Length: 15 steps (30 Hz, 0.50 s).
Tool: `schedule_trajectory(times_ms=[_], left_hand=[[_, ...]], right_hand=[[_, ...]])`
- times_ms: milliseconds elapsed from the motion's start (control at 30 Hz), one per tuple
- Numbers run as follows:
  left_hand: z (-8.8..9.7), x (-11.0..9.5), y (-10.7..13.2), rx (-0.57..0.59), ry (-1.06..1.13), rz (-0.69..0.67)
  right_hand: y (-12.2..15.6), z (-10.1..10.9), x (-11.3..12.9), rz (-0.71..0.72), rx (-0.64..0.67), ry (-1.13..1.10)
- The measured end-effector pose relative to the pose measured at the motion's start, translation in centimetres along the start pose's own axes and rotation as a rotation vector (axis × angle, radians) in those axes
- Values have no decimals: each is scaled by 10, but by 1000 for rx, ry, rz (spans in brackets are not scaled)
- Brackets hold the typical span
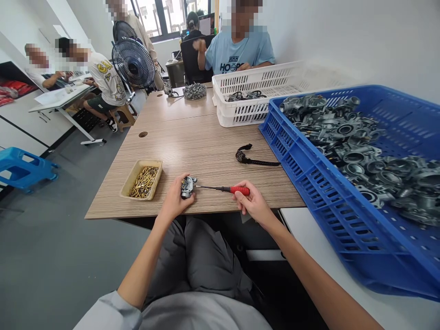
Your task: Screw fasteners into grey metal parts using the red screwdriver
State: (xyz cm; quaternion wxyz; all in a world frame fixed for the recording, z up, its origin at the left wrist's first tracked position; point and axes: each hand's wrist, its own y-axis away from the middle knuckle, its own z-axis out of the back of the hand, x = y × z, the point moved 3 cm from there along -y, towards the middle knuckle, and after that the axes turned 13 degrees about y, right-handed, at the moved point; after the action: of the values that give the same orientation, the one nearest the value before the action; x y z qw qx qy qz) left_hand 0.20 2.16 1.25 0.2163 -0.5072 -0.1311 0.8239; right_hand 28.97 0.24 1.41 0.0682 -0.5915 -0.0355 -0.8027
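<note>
Head view: mid-frame, left hand (173, 200) has fingers clamped on a metal part (187, 187), right hand (254, 202) on a screwdriver (237, 189); brass pieces (144, 182) in left tray (157, 184), castings (360, 142) in right-side blue crate (308, 161).

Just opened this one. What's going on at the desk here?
A person's left hand holds a small grey metal part near the edge of the wood-grain table. The right hand grips a slim red-handled screwdriver, its shaft pointed at the part; whether the tip touches is too small to tell. A cream rectangular tray of brass-coloured pieces stands left of the left hand, and a blue plastic crate of grey metal parts sits to the right.
</note>
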Motion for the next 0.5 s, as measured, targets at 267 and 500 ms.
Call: schedule_trajectory(times_ms=[267,500], left_hand=[[0,-2,0,5,-4,1],[0,0,0,6,3,4]], right_hand=[[1,0,2,2,-5,13],[1,1,5,7,-17,31]])
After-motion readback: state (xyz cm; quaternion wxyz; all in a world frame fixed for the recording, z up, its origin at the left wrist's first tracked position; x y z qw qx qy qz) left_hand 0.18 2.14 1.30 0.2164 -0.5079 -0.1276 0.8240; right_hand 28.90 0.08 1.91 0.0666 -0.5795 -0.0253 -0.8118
